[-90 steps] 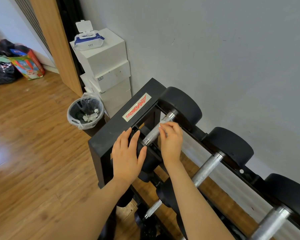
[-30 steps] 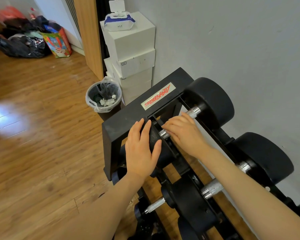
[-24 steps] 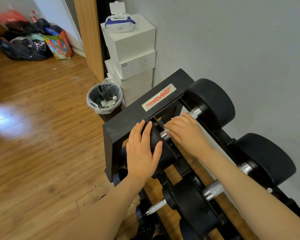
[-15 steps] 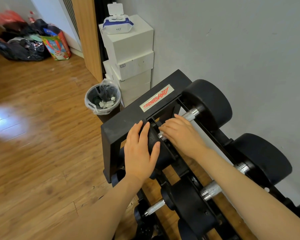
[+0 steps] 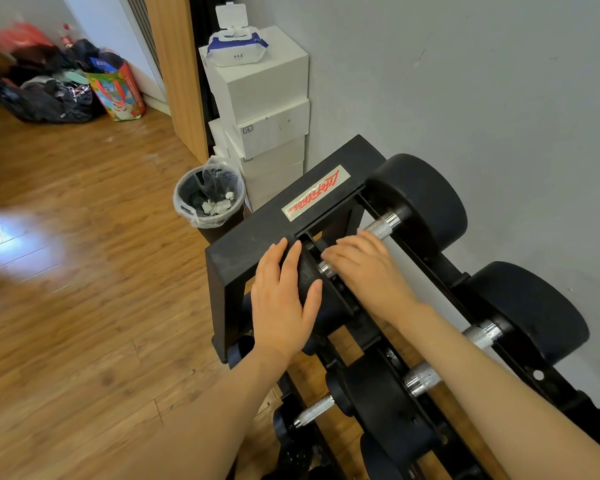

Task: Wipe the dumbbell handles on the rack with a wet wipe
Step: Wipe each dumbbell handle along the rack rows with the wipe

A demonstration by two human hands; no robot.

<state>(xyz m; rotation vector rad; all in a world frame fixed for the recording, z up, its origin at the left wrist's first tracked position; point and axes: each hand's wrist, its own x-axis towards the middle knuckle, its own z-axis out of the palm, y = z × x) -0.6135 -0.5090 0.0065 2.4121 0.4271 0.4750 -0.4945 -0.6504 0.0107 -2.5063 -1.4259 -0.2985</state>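
Observation:
The black dumbbell rack [image 5: 257,237] stands against the grey wall. Its leftmost top dumbbell has a knurled steel handle [image 5: 381,226] and a big black far head [image 5: 420,199]. My right hand [image 5: 364,268] lies over that handle with its fingers curled round it; the wet wipe is almost wholly hidden beneath them. My left hand [image 5: 281,299] rests flat, fingers straight, on the dumbbell's near head. The second dumbbell's handle [image 5: 482,336] shows past my right forearm. A lower-tier handle [image 5: 314,412] shows below.
An open wet wipe pack [image 5: 236,50] sits on stacked white boxes [image 5: 267,88] by the wall. A lined waste bin [image 5: 210,195] holding used wipes stands left of the rack. Bags [image 5: 115,88] lie far left on the wooden floor.
Three seconds ago my right fingertips pinched the wipe midway along the handle; now the hand covers the handle's near part. Over the last second both hands have barely shifted.

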